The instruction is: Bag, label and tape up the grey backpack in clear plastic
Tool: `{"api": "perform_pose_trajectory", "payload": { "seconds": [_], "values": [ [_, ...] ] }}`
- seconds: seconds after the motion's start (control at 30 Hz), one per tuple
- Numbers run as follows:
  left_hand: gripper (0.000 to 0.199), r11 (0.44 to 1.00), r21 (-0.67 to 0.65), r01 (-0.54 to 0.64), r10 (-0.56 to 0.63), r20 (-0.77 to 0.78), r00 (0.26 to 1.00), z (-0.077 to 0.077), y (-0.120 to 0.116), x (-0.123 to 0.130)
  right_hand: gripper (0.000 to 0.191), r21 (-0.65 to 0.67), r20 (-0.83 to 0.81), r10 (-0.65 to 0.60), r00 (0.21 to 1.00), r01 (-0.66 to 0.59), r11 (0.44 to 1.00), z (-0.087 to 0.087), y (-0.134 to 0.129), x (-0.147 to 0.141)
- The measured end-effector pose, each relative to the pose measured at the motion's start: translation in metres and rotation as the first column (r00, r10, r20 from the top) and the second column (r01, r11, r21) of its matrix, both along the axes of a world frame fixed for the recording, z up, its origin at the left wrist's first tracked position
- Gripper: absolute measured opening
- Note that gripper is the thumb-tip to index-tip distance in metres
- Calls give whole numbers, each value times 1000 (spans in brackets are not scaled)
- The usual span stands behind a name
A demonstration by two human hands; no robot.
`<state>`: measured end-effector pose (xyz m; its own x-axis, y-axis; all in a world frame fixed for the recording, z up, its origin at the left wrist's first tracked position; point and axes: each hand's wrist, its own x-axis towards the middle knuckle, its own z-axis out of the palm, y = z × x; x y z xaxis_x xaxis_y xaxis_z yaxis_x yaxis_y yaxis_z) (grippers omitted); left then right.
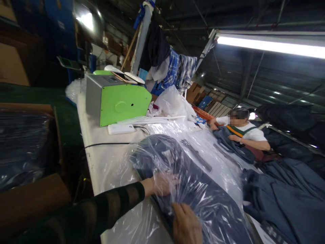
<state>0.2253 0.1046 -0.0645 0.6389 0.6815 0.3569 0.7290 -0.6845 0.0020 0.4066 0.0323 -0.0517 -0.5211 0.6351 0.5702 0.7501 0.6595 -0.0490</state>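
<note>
A dark blue garment [200,184] lies on the table, with a clear plastic bag [152,149] over much of it. My left hand [164,183] shows through the film, against the garment. Glare and motion smear its fingers, so their grip cannot be made out. Closer to me, my right hand [186,222] is closed, its fingers bent and pinching the wrinkled film. The bag spreads loosely past the garment on the left, toward the table edge.
A green and grey machine [124,103] stands at the back left, a white power bank [121,129] before it. Opposite, a person [245,130] handles dark garments. More dark garments [291,196] are piled at right. An open carton [57,135] stands left of the table [95,162].
</note>
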Motion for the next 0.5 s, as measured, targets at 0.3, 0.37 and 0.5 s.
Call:
{"api": "perform_pose_trajectory", "payload": {
  "seconds": [0.3,0.37,0.5],
  "values": [
    [32,998,-58,-35,35,3,999,-11,-10,-14,33,-290,-185,-41,982,-15,957,0,-22,-3],
    [35,994,-66,-88,89,16,996,-12,-22,-32,33,-278,-196,-24,980,-33,960,2,-24,-3],
    [42,971,-22,-239,240,83,967,-8,-62,-96,30,-235,-199,-32,979,-16,972,-2,-29,-5]
  ]
}}
